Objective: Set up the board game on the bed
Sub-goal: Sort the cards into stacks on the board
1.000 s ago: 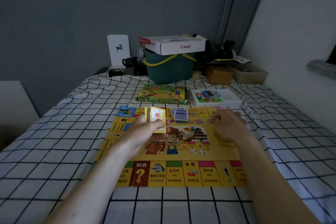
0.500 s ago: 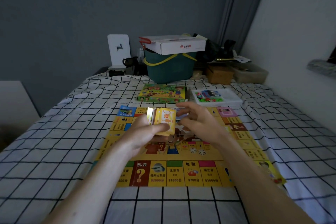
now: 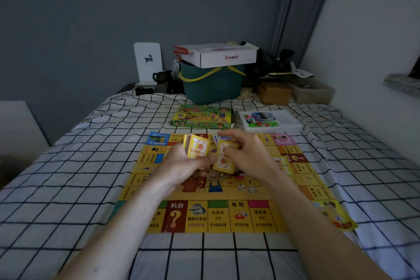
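A yellow game board lies flat on the checked bedspread. Above its middle, my left hand grips a stack of yellow cards. My right hand pinches a second bunch of yellow cards just right of that stack. Blue-backed cards lie on the board behind my hands, partly hidden. Two white dice sit on the board below my hands.
The green game box and a white tray of coloured pieces lie beyond the board. At the bed's head stand a teal basket with a white carton on top, a brown box and other clutter. A wall runs along the right.
My right hand came from the board's right side over to the stack in my left hand and has drawn a bunch of yellow cards off it.
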